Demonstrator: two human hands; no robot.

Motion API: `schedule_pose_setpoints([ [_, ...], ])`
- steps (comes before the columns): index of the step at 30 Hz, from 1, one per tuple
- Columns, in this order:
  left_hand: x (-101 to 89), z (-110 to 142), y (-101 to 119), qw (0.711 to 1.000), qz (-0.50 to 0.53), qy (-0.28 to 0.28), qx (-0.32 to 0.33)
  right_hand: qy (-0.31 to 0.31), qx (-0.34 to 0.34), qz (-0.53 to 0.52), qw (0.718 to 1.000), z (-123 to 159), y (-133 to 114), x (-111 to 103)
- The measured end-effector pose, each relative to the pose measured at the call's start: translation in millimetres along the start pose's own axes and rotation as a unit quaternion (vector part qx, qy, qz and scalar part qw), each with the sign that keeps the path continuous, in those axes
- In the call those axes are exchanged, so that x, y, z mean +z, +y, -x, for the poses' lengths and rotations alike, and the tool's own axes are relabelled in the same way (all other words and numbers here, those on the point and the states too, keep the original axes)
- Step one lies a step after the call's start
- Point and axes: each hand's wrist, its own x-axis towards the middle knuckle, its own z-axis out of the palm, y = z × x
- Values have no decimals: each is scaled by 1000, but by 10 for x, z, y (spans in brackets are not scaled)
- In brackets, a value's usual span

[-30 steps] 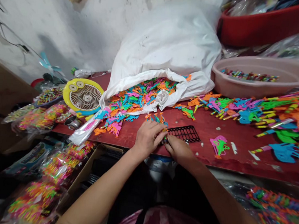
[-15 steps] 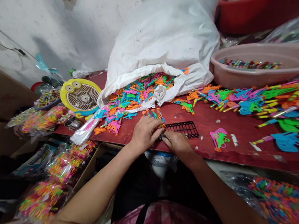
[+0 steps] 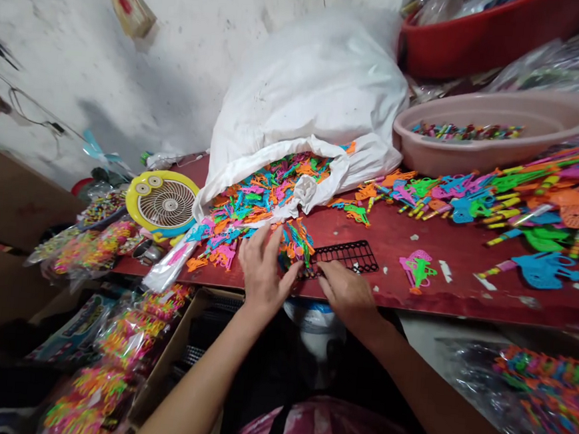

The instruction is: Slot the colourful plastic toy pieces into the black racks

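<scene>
A black plastic grid rack (image 3: 351,254) lies on the red tabletop, with a row of small colourful plastic pieces (image 3: 296,239) at its left end. My right hand (image 3: 349,294) is closed on the near edge of the rack, fingertips pressed together. Beside those pieces, my left hand (image 3: 263,275) is open with its fingers spread, and its thumb points toward the rack's left end. Whether the thumb touches a piece cannot be made out. Behind both hands, a white sack (image 3: 303,98) spills a heap of bright plastic pieces (image 3: 251,197) onto the table.
A yellow fan (image 3: 165,200) stands left of the sack. At the right, a pink basin (image 3: 449,153) holds small parts, with colourful plastic toys (image 3: 546,270) in front. A pink and green piece (image 3: 418,270) lies near the table's front edge. Bagged pieces (image 3: 125,331) sit below left.
My left hand has moved left, away from my right hand, and its fingers have spread. The row of pieces at the rack's left end now shows more. The camera view has shifted slightly.
</scene>
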Motion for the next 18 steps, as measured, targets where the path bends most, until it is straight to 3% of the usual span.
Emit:
schedule_pose_setpoints([
  [3, 48, 287, 97, 993, 19, 93, -73, 71, -10, 46, 996, 94, 88, -12],
  [5, 59, 362, 156, 993, 11, 105, -49, 91, -40, 71, 992, 144, 135, 29],
  [9, 35, 136, 162, 998, -22, 44, 45, 120, -79, 105, 984, 216, 149, 154],
  [13, 80, -128, 37, 996, -2, -47, 81, 140, -78, 108, 981, 254, 104, 224],
  [18, 142, -138, -74, 991, 70, -60, 95, 113, -59, 91, 988, 286, 70, 249],
])
